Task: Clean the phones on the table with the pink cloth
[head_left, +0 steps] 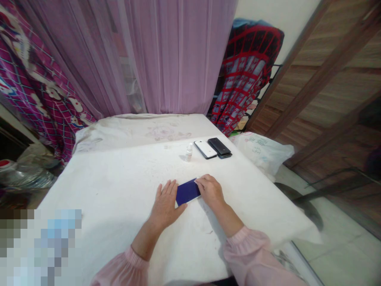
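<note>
A smartphone with a dark blue face and pale edges lies flat on the white-covered table. My left hand grips its left end, with the thumb along the near edge and the fingers at the far left corner. At the right end, my right hand is closed in a pinch over the far right corner. A small white bit shows at those fingertips; its kind is too small to make out. Beyond the phone stands a small clear bottle with a white label.
Behind the bottle lie a white phone on a dark one and a stack of black phones. The tablecloth hangs over the table's edges. A white plastic bag sits off the right side, near wooden doors. Purple curtains hang behind.
</note>
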